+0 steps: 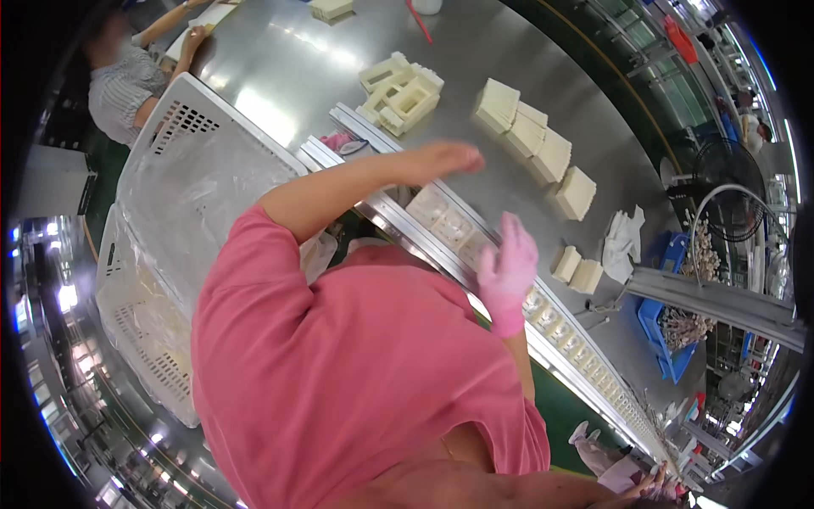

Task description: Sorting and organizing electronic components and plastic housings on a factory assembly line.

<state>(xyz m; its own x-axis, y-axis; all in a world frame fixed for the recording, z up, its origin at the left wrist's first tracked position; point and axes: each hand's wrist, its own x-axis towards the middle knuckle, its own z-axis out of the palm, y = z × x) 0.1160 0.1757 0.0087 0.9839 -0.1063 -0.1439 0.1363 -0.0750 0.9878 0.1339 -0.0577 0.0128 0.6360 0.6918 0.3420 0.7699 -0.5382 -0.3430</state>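
My bare left hand hovers over the far side of a metal rail track, fingers stretched out and slightly blurred, with nothing visible in it. My right hand, in a pink glove, is held above the same track, open, its thumb apart from the upright fingers. Between the two hands, a few pale square pieces sit in a line in the track. Past my right hand, a long row of small clear-and-cream pieces continues along it toward the lower right.
Beyond the track, cream slatted blocks and frame-like blocks lie on the metal table. A white glove and blue trays are at the right. White plastic-lined crates stand left, near another person.
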